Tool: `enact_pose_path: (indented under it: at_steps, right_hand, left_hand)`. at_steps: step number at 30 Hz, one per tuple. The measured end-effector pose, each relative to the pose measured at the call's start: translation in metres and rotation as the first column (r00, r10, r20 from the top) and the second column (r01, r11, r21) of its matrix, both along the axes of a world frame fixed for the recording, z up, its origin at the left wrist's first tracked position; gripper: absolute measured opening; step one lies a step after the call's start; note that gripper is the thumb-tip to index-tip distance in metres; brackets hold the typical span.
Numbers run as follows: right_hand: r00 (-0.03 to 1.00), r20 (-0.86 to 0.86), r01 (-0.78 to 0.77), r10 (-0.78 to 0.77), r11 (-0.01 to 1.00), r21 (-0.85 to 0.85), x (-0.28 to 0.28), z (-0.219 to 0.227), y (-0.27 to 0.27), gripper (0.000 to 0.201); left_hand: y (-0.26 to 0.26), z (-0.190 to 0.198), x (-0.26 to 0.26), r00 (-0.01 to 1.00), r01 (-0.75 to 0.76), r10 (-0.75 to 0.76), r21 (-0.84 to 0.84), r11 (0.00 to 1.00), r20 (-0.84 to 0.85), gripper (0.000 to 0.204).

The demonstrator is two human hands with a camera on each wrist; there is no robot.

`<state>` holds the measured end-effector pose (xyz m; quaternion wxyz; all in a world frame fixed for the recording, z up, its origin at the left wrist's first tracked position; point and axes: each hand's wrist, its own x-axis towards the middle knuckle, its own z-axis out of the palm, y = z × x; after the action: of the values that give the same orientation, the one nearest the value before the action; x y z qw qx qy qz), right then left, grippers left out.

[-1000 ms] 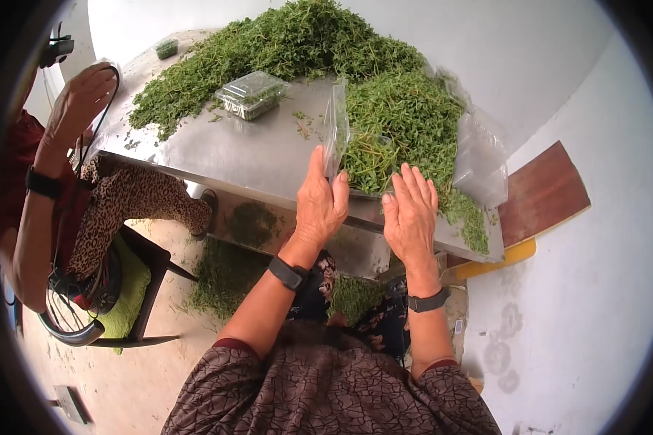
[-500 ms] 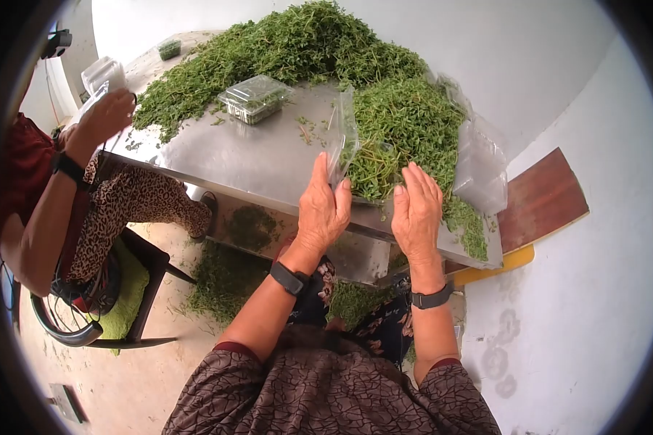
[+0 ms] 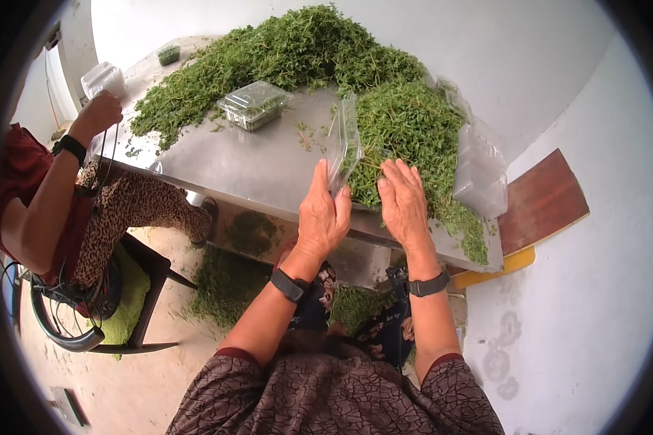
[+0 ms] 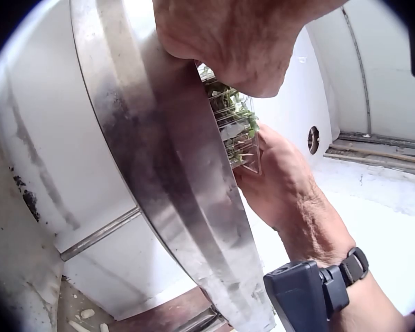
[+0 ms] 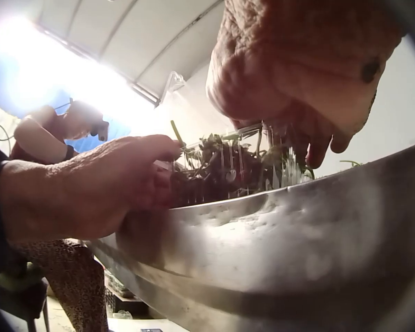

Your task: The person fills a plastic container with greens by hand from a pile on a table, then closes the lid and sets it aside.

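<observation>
A clear plastic box point(image 3: 387, 154) of green sprigs stands at the metal table's near edge, its clear lid point(image 3: 347, 141) raised on the left. My left hand point(image 3: 324, 221) holds the box's left side by the lid, thumb inside and fingers outside. My right hand point(image 3: 406, 210) rests at the right side with fingers extended over sprigs. In the left wrist view the right hand point(image 4: 290, 187) touches the box point(image 4: 254, 160). The right wrist view has the left hand point(image 5: 90, 187) against the box point(image 5: 228, 166) and the right hand point(image 5: 297, 76) above it; fingertips are partly hidden.
A large heap of greens point(image 3: 305, 47) covers the table's back and right. A closed filled box point(image 3: 255, 105) stands left of centre, stacked empty boxes point(image 3: 480, 170) at the right. Another person point(image 3: 40, 210) sits at the left. More greens point(image 3: 228, 286) lie under the table.
My right hand has moved left and in over the box's sprigs. The raised lid and my left hand have shifted slightly. The other person's hand has moved toward the stacked boxes at the left.
</observation>
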<state>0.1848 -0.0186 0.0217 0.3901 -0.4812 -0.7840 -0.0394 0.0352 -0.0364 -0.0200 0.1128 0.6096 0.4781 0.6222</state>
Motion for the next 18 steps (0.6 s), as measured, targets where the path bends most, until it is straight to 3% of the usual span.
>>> enact_pose_path:
  at_steps: [2, 11, 18]
  right_hand:
    - [0.994, 0.105, 0.010, -0.012, 1.000, 0.021, -0.002, 0.003, -0.001, 0.034]
    - [0.967, 0.255, 0.026, -0.016, 0.999, -0.038, -0.004, 0.012, 0.002, 0.032]
    - [0.994, 0.105, 0.034, -0.032, 0.999, -0.024, 0.004, 0.011, -0.003, 0.033]
  left_hand:
    - [0.000, 0.000, 0.000, 1.000, -0.004, 0.004, 0.002, 1.000, -0.006, 0.053]
    - [0.001, -0.001, 0.001, 0.998, 0.030, -0.026, -0.079, 0.996, 0.049, 0.052]
    - [-0.004, 0.002, -0.001, 0.996, 0.059, -0.054, -0.079, 0.995, 0.071, 0.056]
